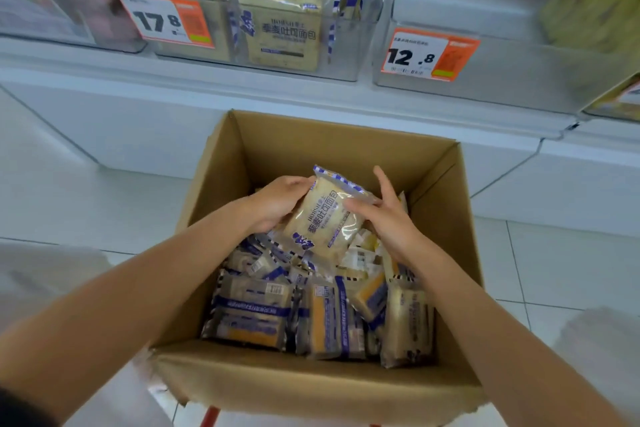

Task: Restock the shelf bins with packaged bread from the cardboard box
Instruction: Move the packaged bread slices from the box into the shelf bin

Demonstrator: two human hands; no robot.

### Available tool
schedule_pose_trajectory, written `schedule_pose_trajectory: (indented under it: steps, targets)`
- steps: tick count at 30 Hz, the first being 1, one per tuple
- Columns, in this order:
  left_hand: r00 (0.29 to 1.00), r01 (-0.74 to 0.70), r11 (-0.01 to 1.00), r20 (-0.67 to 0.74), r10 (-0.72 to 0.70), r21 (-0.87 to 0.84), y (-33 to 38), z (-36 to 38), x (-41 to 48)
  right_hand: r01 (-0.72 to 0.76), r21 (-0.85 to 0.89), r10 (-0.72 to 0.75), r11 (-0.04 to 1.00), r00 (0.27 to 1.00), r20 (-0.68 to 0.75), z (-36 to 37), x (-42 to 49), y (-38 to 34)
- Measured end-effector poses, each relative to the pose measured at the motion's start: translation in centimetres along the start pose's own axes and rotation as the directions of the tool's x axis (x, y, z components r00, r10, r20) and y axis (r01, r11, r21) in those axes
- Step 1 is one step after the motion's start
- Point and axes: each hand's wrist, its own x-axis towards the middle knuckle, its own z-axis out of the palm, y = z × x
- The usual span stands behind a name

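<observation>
Two hands above the cardboard box [346, 146], left hand [277, 203] gripping a bread packet [325, 222], right hand [391, 218] pinching its opposite edge.

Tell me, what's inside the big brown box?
Lots of wrapped bread packs fill the cardboard box. The left hand and right hand hold one pack on top. The box bottom is hidden under the pile.

1 head view faces down, seemingly close over the box [346, 149].
</observation>
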Motion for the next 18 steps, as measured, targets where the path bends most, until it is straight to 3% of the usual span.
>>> schedule_pose_trajectory:
  steps: [3, 6, 8, 10, 12, 14, 16, 18]
  targets:
    - [1.000, 0.028, 0.998, 0.015, -0.028, -0.056, 1.0, -0.2, -1.4, 0.045, 0.109, -0.045, 0.993, 0.999, -0.008, 0.7, -1.1, -1.5]
    - [0.998, 0.019, 0.997, 0.058, -0.023, 0.076, 0.7, -1.6, -3.2, 0.036, 0.323, -0.012, 0.946, 0.997, -0.076, 1.0, -1.8, -1.7]
    - [0.997, 0.066, 0.995, 0.053, -0.062, -0.071, -0.6, -2.6, -3.9, -0.002, 0.516, 0.053, 0.857, 0.995, -0.083, 1.1, -1.9, -1.6]
    - [0.996, 0.077, 0.950, 0.065, -0.060, -0.304, -1.8, -2.6, -4.3, -0.049, 0.533, 0.075, 0.845, 0.997, -0.026, 1.3, -1.8, -0.9]
    - [1.000, 0.027, 0.934, 0.006, -0.027, -0.356, -3.0, -2.1, -4.4, -0.096, 0.299, 0.071, 0.949, 0.993, 0.093, 1.6, -2.0, -0.1]
    - [0.994, -0.019, 0.932, -0.104, -0.020, -0.362, -3.8, -2.1, -4.4, -0.090, -0.105, 0.106, 0.990, 0.981, 0.162, 1.7, -2.1, 1.0]
    - [0.978, -0.033, 0.936, -0.204, -0.043, -0.351, -4.7, -2.8, -4.2, -0.040, -0.426, 0.147, 0.904, 0.964, 0.222, 1.6, -1.8, 2.6]
    - [0.963, -0.026, 0.941, -0.260, -0.067, -0.337, -5.5, -3.4, -4.0, 0.003, -0.624, 0.266, 0.782, 0.903, 0.338, 2.1, -1.3, 4.6]
